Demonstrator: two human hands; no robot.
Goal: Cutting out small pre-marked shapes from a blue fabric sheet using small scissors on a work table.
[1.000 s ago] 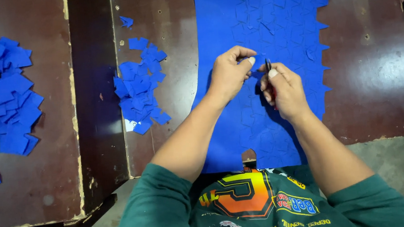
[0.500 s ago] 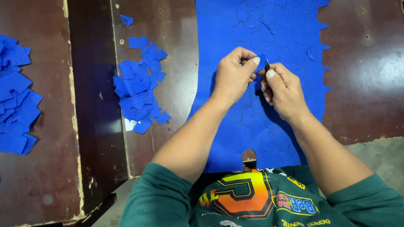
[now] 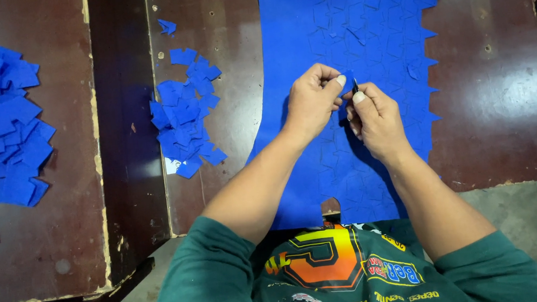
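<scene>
Over blue sheet [image 3: 361, 26]: small blue piece [image 3: 347, 80] pinched between left hand [image 3: 311, 102] and right hand [image 3: 375, 121] fingertips.

Matt blue foam-like sheet [image 3: 361, 26] lies on a glossy, scuffed dark wooden table [image 3: 503, 98].

A single head-worn view is given, aimed steeply down from close above onto the surface [image 3: 205, 20] and both hands [image 3: 342, 105].
</scene>
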